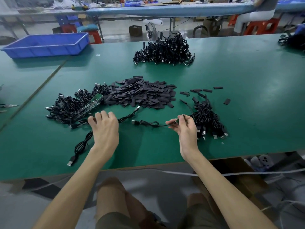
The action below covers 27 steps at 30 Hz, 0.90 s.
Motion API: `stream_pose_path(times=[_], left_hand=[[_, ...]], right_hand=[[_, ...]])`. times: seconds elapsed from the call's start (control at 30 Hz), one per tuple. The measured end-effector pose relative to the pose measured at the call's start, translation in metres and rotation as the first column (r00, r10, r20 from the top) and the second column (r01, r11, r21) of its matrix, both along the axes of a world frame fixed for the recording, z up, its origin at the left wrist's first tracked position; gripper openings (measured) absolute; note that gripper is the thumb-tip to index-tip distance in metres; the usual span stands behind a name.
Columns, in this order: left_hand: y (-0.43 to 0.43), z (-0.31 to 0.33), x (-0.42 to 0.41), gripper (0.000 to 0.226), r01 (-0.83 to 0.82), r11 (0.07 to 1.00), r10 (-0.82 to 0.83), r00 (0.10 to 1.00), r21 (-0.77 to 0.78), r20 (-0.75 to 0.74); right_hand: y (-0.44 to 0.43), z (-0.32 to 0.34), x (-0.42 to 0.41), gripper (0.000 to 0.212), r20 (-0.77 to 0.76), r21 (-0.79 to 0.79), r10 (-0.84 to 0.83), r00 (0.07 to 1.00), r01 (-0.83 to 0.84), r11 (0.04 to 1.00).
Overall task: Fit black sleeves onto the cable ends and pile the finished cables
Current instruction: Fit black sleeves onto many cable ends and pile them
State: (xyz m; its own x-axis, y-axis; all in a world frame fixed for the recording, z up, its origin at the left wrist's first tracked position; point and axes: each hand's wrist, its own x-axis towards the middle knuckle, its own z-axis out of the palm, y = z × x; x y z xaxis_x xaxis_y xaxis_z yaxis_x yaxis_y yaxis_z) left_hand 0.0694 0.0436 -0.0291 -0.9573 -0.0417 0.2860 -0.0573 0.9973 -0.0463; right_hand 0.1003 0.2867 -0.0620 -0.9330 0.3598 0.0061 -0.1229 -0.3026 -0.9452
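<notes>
a person's bare knees and forearms fill the near edge. on the green table [247,80], a loose usb cable [77,149] lies at near left, its plug toward the table edge.

the left hand [104,128] is palm down with its fingers curled over a second cable [127,116] at the near edge of the unsleeved cable heap [69,108]. its fingertips are hidden, so i cannot tell whether they grip that cable or only rest on it. the cable runs on to the right, to a plug near the sleeves.

the right hand [184,128] is partly closed, thumb and forefinger pinching the end of the held cable [148,123], the other fingers loosely bent. this cable trails left across the table to its usb plug, between the two hands.

just right of the right hand sits the finished cable pile [208,123], plugs toward the near edge. green circuit boards [92,103] show in the unsleeved heap. beyond the hands lies the black sleeve pile [142,95], touching that heap, with a few stray sleeves [227,101] to the right.

farther back is a larger cable bundle [165,50], and at far left a blue tray [46,45].
</notes>
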Motion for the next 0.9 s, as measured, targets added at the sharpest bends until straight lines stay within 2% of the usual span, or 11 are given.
stream_pose_path(times=[0.07, 0.17, 0.27, 0.4, 0.5, 0.67, 0.77, 0.9], left_hand=[[0.011, 0.001, -0.003, 0.025, 0.027, 0.999, -0.027, 1.0, -0.018, -0.006], [0.031, 0.006, -0.018, 0.015, 0.157, 0.984, -0.154, 0.987, 0.086, -0.049], [0.053, 0.013, -0.042, 0.023, 0.321, 0.929, -0.319, 0.947, 0.183, -0.041], [0.078, 0.018, -0.071, 0.034, 0.434, 0.879, -0.449, 0.893, 0.197, 0.038], [0.086, 0.018, -0.091, 0.048, 0.471, 0.866, -0.487, 0.87, 0.167, 0.072], [0.097, 0.01, -0.113, 0.039, 0.52, 0.853, -0.52, 0.844, 0.041, 0.133], [0.101, 0.005, -0.115, 0.036, 0.503, 0.864, -0.499, 0.86, -0.016, 0.104], [0.105, 0.005, -0.117, 0.027, 0.464, 0.886, -0.464, 0.882, 0.01, 0.081]], right_hand=[[0.0, -0.001, 0.0, 0.018, 0.021, 0.032, -0.014, 1.0, 0.014, 0.999], [0.0, -0.004, 0.0, 0.02, 0.033, 0.1, -0.022, 0.999, 0.019, 0.995], [-0.001, -0.005, 0.001, 0.021, 0.025, 0.17, -0.016, 1.0, 0.011, 0.985], [-0.001, -0.004, 0.002, 0.026, 0.032, 0.205, -0.01, 0.999, 0.003, 0.979], [-0.002, -0.004, 0.002, 0.026, 0.054, 0.224, 0.009, 0.999, -0.021, 0.974], [-0.003, -0.002, 0.002, 0.023, 0.088, 0.281, 0.079, 0.993, -0.101, 0.954], [-0.004, 0.0, 0.001, 0.023, 0.077, 0.322, 0.101, 0.992, -0.121, 0.939], [-0.004, -0.001, 0.0, 0.02, 0.07, 0.346, 0.122, 0.99, -0.139, 0.928]])
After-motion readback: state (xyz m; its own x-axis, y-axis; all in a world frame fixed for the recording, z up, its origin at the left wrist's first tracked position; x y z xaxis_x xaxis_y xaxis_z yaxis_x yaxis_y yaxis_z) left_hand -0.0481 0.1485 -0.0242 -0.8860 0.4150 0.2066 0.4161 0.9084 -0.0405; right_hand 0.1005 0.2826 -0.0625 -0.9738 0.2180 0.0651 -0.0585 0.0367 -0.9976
